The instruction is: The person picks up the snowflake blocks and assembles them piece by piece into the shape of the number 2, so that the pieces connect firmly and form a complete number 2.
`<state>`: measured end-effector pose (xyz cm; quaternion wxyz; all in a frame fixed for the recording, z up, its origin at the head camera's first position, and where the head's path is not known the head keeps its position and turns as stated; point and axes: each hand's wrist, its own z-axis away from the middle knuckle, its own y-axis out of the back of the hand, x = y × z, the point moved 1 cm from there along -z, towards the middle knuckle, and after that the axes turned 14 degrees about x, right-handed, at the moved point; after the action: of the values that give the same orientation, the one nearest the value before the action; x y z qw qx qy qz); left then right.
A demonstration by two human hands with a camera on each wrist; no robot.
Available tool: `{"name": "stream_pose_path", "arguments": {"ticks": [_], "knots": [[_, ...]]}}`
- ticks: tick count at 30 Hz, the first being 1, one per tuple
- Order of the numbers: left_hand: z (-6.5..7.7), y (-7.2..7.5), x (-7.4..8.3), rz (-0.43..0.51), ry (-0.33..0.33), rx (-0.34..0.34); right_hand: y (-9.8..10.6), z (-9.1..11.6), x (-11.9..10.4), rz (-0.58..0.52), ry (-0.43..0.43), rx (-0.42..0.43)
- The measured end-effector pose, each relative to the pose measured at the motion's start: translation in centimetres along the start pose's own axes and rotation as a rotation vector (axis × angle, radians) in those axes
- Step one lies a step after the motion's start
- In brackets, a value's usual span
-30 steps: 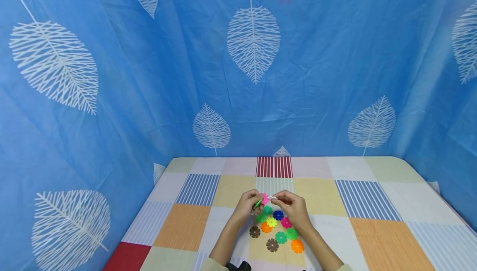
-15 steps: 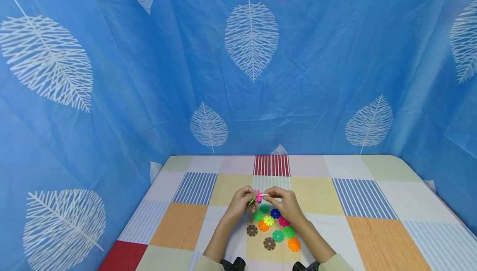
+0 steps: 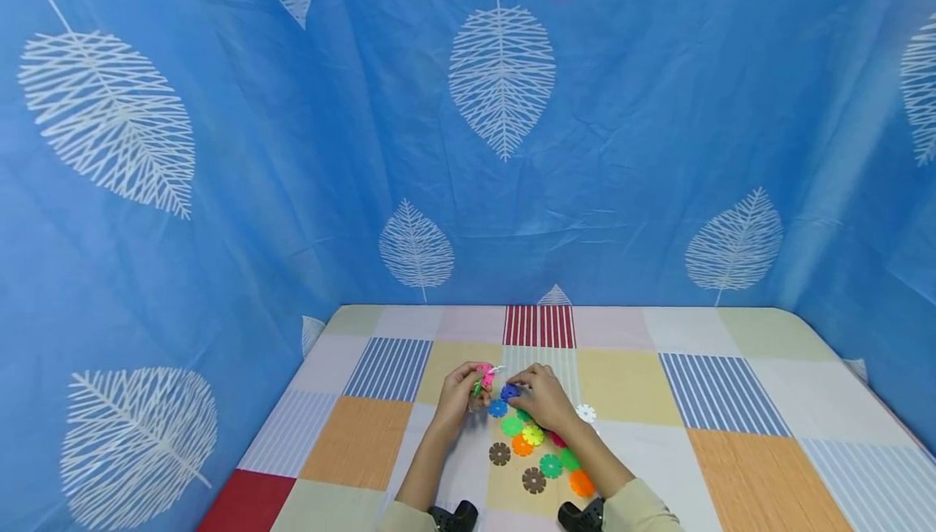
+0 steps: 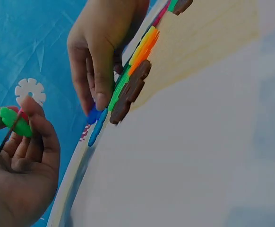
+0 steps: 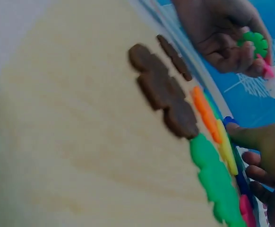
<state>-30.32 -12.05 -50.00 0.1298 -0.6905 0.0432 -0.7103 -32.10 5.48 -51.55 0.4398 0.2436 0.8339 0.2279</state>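
Note:
My left hand (image 3: 459, 394) is raised at the far side of the pile, pinching a joined cluster of notched plastic discs. In the left wrist view the cluster shows a green disc (image 4: 15, 122), a white disc (image 4: 30, 91) at its tip and a pink disc (image 5: 268, 71) linking them; a thin brown edge shows beside the green one. To its right my right hand (image 3: 544, 398) pinches a dark blue disc (image 3: 509, 392) between thumb and fingers, close over the table. A lighter blue disc (image 3: 498, 408) lies just beside it. Part of the pile is hidden beneath my right hand.
Loose discs lie nearer me on the patchwork cloth (image 3: 351, 443): brown (image 3: 534, 480), orange (image 3: 582, 483), yellow (image 3: 532, 434), green (image 3: 551, 466). A white disc (image 3: 586, 413) lies right of my right wrist. A blue leaf-print curtain (image 3: 621, 150) stands behind the table.
My right hand has let go of the white disc, which stays on the cluster, and now pinches a dark blue disc. My left hand has moved left with the cluster.

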Motion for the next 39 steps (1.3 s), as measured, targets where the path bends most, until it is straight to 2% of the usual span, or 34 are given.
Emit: {"name": "stream_pose_path", "arguments": {"ticks": [2,6,8,10,12,18,24,34,39], "knots": [[-0.2,-0.1,-0.5,-0.014,-0.01,0.025,0.2,0.2,0.1,-0.084,-0.097,0.046],[-0.3,-0.4,-1.0,-0.057,-0.04,0.06,0.8,0.8,0.4,-0.407,-0.357,0.145],[-0.2,-0.5,-1.1,-0.072,-0.053,0.062,1.1,1.2,0.4,-0.561,-0.439,0.176],[-0.2,-0.6,-1.1,-0.08,-0.061,0.056,1.3,1.4,0.3,-0.667,-0.478,0.181],[0.2,-0.8,-0.7,-0.097,-0.069,0.044,1.5,1.6,0.1,-0.709,-0.485,0.178],[1.8,-1.5,1.2,-0.147,-0.085,0.007,1.9,1.9,-0.3,-0.727,-0.49,0.179],[2.3,-2.0,1.2,-0.148,-0.116,0.0,2.0,2.0,-0.4,-0.749,-0.468,0.208],[2.6,-2.7,0.9,-0.078,-0.125,0.064,1.7,2.1,-0.9,-0.802,-0.428,0.286],[2.6,-2.8,0.8,-0.073,-0.119,0.076,1.6,2.1,-1.0,-0.773,-0.392,0.311]]}}
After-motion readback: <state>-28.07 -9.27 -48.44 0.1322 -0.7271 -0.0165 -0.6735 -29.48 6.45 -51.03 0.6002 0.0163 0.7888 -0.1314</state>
